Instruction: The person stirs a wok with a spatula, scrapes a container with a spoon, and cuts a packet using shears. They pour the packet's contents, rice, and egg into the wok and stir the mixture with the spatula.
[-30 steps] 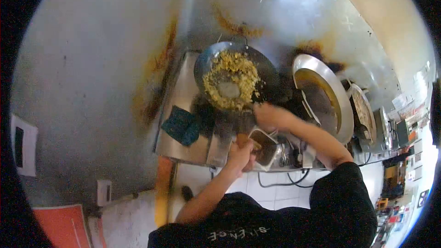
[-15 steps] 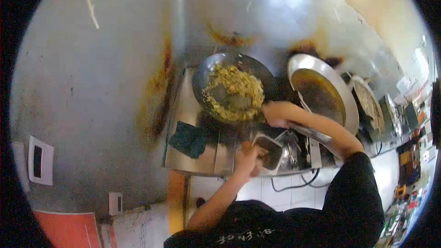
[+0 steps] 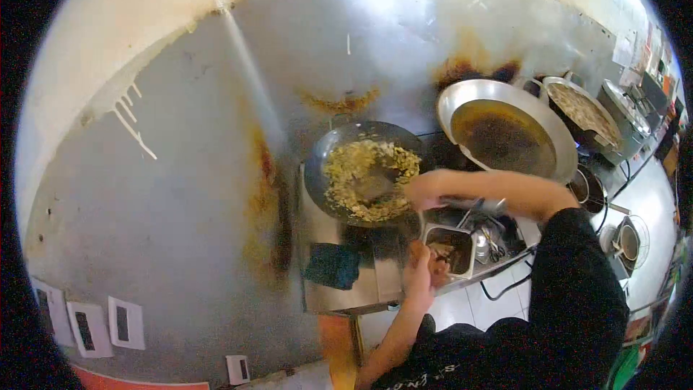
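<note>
A black wok (image 3: 315,191) stands on the stove, holding chopped yellowish-green food (image 3: 357,162) spread in a ring. My right hand (image 3: 426,189), smeared by motion, is over the wok's right rim. It grips a long-handled cooking utensil (image 3: 497,206), whose handle passes under my forearm; I cannot make out its head among the food. My left hand (image 3: 426,266) is closed at the left edge of a rectangular metal container (image 3: 468,269), just below the wok. Some brownish food (image 3: 444,251) lies in the container.
A large silver pan (image 3: 469,92) of dark liquid stands right of the wok, with a second pot (image 3: 577,105) beyond. A dark green cloth (image 3: 332,266) lies on the steel counter. Scissors (image 3: 495,249) sit right of the container. A stained metal wall (image 3: 216,137) rises behind.
The view has turned and shifted, so the wok and counter appear lower. My right hand stays at the wok's right rim and my left hand at the container. The food in the wok lies differently.
</note>
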The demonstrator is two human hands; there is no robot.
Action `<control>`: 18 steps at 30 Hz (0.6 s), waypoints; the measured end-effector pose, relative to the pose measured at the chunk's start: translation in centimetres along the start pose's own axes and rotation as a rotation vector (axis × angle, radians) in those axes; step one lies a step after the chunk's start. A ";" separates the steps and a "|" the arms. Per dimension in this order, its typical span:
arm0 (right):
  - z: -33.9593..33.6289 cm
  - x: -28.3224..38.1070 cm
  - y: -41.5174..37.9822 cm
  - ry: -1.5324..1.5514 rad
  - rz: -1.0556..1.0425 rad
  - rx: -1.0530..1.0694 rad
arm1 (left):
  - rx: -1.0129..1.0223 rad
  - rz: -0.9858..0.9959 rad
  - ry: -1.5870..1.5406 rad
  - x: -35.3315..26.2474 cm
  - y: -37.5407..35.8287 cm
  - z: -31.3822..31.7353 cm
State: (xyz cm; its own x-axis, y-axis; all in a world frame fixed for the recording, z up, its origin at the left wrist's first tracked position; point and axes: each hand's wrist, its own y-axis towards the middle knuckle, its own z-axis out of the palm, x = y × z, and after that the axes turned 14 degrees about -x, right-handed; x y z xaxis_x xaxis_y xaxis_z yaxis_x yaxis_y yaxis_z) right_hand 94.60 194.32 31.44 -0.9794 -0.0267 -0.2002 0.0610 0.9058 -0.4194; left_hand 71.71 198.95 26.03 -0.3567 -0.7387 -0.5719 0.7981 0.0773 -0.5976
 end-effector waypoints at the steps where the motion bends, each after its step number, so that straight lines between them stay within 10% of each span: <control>1: 0.4 -0.9 -0.7 0.026 -0.139 0.140 | -0.076 -0.046 -0.048 0.9 0.5 -2.1; 3: 4.5 -2.7 0.7 0.023 -0.241 0.149 | -0.053 -0.176 -0.111 -0.5 -2.1 -0.8; 6: 3.4 1.4 5.3 0.145 0.568 -0.338 | 0.031 -0.163 -0.142 3.9 2.4 -1.9; 8: -1.2 2.9 2.2 0.064 0.233 -0.322 | 0.043 -0.026 -0.166 1.7 0.1 -2.9; 10: -5.4 1.7 -1.1 0.003 -0.154 0.144 | -0.134 -0.007 -0.256 2.8 1.9 -8.7; 11: -6.4 1.6 -2.5 0.192 0.023 0.191 | -0.324 0.025 -0.251 4.3 4.3 -12.8; 15: -7.4 3.6 -5.2 0.413 0.507 0.014 | -0.452 0.566 0.744 12.3 11.8 -27.1; 18: -5.4 4.4 -4.5 0.836 0.756 -0.215 | -0.587 0.439 0.970 15.0 12.1 -27.2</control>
State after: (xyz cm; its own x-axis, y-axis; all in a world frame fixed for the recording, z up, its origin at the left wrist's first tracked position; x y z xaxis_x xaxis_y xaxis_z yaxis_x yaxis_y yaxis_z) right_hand 89.02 192.38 37.22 -0.5327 0.7715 0.3478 0.7330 0.6260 -0.2662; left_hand 62.76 207.02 -5.10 -0.5271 0.2141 -0.8224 0.6907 0.6717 -0.2678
